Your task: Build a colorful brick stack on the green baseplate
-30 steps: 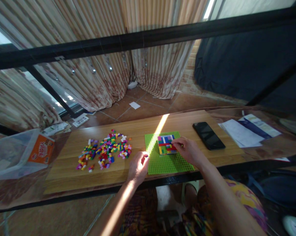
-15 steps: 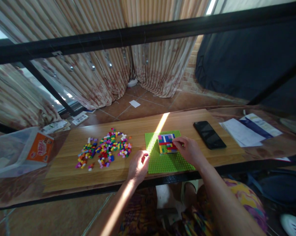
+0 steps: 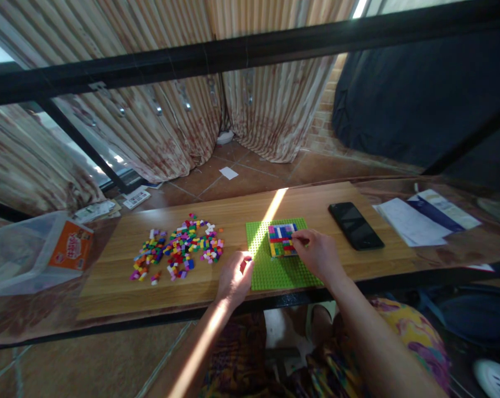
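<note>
A block of colourful toy bricks [image 3: 281, 241] in red, blue, white, yellow and green stands on a green studded baseplate [image 3: 270, 276]. My right hand [image 3: 318, 254] is at the block's right edge, thumb and forefinger pinched together; whatever is between the fingertips is too small to see. Over the plate's left edge, my left hand [image 3: 233, 279] is closed with curled fingers in a strip of sunlight. A reddish spot shows between its fingers, but I cannot make out what it is. To the left, loose toy bricks [image 3: 183, 243] lie scattered in a pile.
A black phone [image 3: 355, 225] lies right of the plate on the wooden board [image 3: 121, 301], with papers [image 3: 413, 221] beyond it. At far left stands a clear plastic box [image 3: 26, 254] with an orange label. A dark metal bar [image 3: 233, 52] crosses in front of the curtains.
The view has shifted very slightly. Both hands keep nearly the same place and pose, the right one still pinched at the block's right edge.
</note>
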Demonstrator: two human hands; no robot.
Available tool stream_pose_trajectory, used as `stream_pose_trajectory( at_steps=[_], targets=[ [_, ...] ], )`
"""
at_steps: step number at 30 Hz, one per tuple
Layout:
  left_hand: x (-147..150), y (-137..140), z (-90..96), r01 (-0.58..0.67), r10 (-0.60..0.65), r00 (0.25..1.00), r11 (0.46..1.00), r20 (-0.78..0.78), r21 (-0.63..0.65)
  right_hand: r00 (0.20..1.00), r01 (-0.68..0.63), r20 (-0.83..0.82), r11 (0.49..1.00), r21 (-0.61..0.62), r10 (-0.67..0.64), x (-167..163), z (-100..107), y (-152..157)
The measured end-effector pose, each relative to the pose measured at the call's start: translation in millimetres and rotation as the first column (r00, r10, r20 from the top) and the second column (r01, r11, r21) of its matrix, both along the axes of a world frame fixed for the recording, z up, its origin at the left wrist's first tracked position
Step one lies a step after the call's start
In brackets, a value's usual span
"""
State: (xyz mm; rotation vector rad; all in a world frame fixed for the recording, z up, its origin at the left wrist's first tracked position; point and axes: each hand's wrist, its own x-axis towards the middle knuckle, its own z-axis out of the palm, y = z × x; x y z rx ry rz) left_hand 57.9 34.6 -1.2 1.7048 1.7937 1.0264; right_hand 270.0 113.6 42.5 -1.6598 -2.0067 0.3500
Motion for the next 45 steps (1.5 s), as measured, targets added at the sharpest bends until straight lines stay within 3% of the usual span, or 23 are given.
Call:
stream_pose_trajectory(
  at_steps=[11,33,45],
  targets=[
    [1.1,0.2,3.3,-0.008,0.008,1.000,1.000,-0.008,-0.007,0.998,-0.013,-0.058,0.999,-0.051,0.010,3.9,-2.0,2.1],
    [0.2,0.5,-2.1,-0.009,0.009,1.000,1.000,0.009,-0.020,0.998,0.054,0.038,0.998,-0.038,-0.053,1.1,2.4,-1.4],
    [1.5,0.0,1.6,-0.011,0.011,1.000,1.000,0.001,-0.003,0.999,-0.052,-0.019,0.998,-0.030,0.051,3.8,0.8,-0.2]
  ],
)
